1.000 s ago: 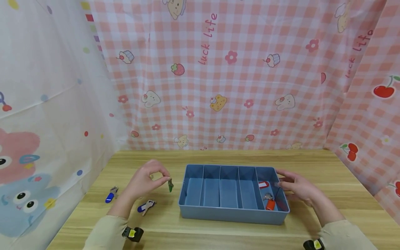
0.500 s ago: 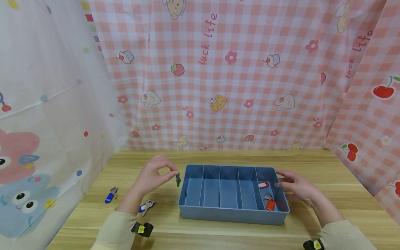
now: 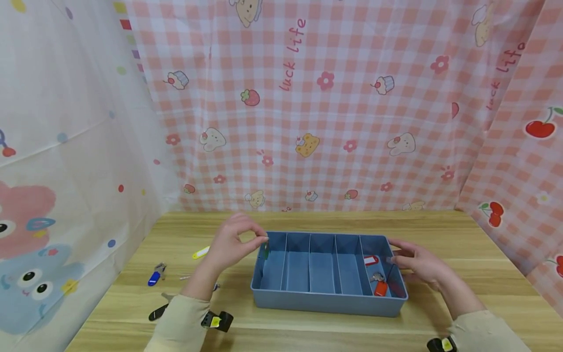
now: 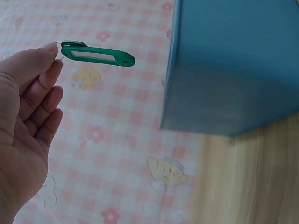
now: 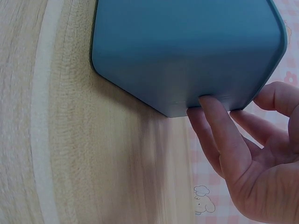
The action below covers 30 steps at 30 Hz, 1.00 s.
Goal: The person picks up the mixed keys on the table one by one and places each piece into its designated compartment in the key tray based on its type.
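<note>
My left hand pinches the metal ring of a green key tag between thumb and forefinger. In the head view the tag hangs over the far-left corner of a blue divided box, at the leftmost compartment. My right hand holds the box's right end, fingertips against the outer wall and thumb at the rim. Inside the rightmost compartment lie a red-framed key tag and an orange-red key tag with keys.
Left of the box lie a blue key tag with keys, a yellow key tag and a black key tag. My left forearm partly covers other keys there. A checked cloth hangs behind the wooden table.
My left hand has carried the green key tag rightward, from beside the box to its left rim. Yellow and black tags have come into view behind the arm. The right hand stays put.
</note>
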Each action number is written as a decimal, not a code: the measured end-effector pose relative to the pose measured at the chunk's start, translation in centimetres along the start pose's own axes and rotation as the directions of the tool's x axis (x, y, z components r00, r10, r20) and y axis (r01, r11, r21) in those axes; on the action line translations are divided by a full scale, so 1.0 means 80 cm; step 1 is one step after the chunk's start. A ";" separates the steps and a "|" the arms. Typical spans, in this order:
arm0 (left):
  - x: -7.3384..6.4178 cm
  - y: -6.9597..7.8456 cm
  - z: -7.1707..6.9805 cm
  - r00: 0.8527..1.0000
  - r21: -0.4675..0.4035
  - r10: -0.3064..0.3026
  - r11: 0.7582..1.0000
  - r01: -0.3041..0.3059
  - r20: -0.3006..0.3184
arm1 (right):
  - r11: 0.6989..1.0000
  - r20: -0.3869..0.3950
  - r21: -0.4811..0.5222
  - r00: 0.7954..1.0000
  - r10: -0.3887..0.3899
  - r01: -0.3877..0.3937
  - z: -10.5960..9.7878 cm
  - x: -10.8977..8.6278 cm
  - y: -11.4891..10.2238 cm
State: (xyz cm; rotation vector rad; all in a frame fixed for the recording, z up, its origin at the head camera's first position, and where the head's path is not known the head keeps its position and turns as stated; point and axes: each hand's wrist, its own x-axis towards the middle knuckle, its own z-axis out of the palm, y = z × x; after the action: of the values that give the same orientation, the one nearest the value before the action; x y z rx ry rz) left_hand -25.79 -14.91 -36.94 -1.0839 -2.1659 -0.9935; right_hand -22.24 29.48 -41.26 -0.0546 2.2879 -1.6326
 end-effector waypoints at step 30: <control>0.045 0.040 0.079 0.995 -0.078 0.031 0.997 -0.023 0.097 | 1.000 0.001 0.006 1.000 -0.012 0.012 0.000 -0.001 0.002</control>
State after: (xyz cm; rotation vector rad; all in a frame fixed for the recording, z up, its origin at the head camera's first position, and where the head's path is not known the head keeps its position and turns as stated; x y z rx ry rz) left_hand -25.91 -6.93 -36.96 -1.2184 -2.1999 -1.0389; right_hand -22.17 29.51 -41.38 -0.0669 2.2861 -1.6453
